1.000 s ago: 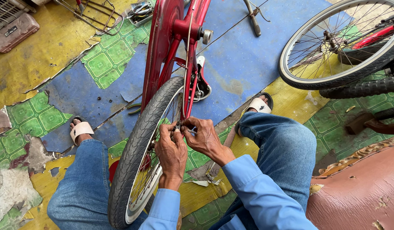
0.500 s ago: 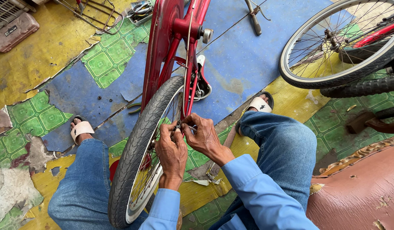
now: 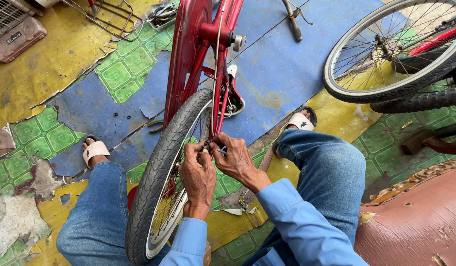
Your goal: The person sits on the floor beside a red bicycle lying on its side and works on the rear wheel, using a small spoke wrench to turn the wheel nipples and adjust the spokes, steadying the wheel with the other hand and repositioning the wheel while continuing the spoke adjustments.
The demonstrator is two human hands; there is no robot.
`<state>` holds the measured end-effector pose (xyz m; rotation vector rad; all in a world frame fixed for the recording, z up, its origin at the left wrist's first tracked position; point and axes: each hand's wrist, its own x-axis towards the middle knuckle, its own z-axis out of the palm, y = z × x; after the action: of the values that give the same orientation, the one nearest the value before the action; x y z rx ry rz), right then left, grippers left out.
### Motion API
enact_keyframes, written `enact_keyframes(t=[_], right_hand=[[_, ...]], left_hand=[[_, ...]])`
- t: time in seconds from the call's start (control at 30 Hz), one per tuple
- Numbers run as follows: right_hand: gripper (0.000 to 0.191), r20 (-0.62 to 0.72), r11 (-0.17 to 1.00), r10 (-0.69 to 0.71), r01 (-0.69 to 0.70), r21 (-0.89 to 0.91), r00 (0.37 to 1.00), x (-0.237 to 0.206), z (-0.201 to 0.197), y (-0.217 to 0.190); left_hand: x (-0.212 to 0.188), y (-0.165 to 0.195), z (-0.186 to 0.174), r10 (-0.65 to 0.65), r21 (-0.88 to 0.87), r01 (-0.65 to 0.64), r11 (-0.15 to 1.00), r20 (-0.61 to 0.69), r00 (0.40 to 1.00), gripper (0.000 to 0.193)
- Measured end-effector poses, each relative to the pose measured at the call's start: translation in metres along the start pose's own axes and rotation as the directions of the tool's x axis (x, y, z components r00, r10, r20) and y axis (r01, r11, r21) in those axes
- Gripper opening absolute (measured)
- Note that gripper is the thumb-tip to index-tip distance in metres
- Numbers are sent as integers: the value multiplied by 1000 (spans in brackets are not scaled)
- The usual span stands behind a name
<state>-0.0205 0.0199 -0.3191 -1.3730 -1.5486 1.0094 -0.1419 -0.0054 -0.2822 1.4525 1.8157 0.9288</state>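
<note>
Peeling floor covering [image 3: 50,64] underfoot — my left hand [image 3: 198,175] and right hand [image 3: 235,157] pinch a small fitting [image 3: 206,147] where red frame [image 3: 215,103] meets wheel [image 3: 161,182], between my knees — apparently unfinished, its seating hidden.

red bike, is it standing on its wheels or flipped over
Flipped over. The red bike has its saddle down on the floor, and its tyre rises toward the camera between the person's knees.

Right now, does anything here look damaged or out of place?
Yes. The floor covering is torn and peeling in patches, baring green tiles. The brown seat at right is chipped. Both hands work at the wheel.
</note>
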Motion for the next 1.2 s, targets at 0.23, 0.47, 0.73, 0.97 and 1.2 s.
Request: enact_keyframes(t=[0.23, 0.47, 0.73, 0.97, 1.2], right_hand=[[15, -17, 997, -51, 52, 61, 999, -1, -2, -5], [13, 12, 996, 84, -84, 30, 996, 0, -2, -4], [30, 69, 997, 24, -29, 74, 997, 1, -10, -11], [30, 115, 999, 28, -32, 31, 993, 2, -10, -7], [34, 89, 997, -72, 68, 45, 993, 1, -7, -1]], left_hand=[[1, -2, 1, -11, -5, 11, 1000, 7, 1000, 14], [0, -3, 2, -12, 24, 12, 1000, -15, 1000, 14], [1, -1, 5, 19, 26, -17, 1000, -43, 999, 12], [-4, -1, 3, 43, -3, -43, 999, -40, 998, 15], [-7, -1, -1, 86, 25, -85, 996, -31, 996, 22]])
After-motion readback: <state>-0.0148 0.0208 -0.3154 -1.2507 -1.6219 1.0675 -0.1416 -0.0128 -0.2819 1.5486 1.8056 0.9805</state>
